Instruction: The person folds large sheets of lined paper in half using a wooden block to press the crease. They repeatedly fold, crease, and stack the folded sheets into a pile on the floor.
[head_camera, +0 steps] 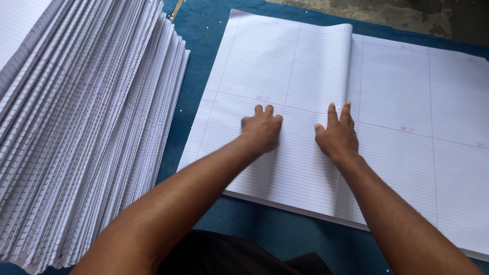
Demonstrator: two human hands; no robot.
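Both hands [300, 133] flat on folded sheet [285, 102], fold prob. front-to-back.

Fanned stack of ruled white sheets [86, 127] well left of left hand [262, 131], edges stepped, pink margin lines showing. Blue cloth-covered worktop [191, 30] between stack and hand, dotted with small white specks. Thin pale strip [176, 10] far above-left of hand, partly hidden. Grey rough floor [407, 15] beyond worktop, far above right hand [337, 135]. Dark fabric [229, 254] below both hands.
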